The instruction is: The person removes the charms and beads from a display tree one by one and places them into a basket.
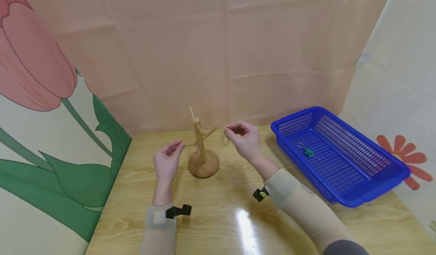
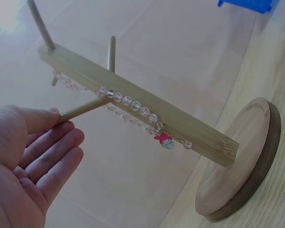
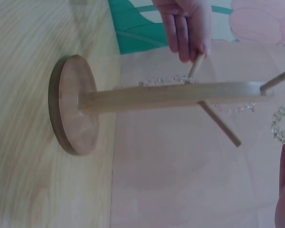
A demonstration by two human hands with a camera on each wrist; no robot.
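Note:
A wooden stand (image 1: 200,143) with a round base and slanted pegs stands upright on the table. My left hand (image 1: 167,162) pinches the end of one peg (image 2: 85,110) between thumb and index finger, the other fingers loosely bent. From that peg hangs a pink and clear bead bracelet (image 2: 136,105) with a small red-and-white character charm (image 2: 165,141). Another pink bead strand (image 2: 71,84) shows behind the post near the top. To the stand's right, my right hand (image 1: 246,141) holds a clear bead bracelet (image 3: 276,126) by its upper part, beside a bare peg (image 3: 221,124).
A blue plastic basket (image 1: 298,169) sits on the table at the right, holding a green charm (image 1: 309,152) on a ring. Behind the stand rises a pink cloth backdrop (image 1: 177,58). A tulip-patterned sheet (image 1: 37,58) borders the left side of the wood-grain table (image 1: 211,217).

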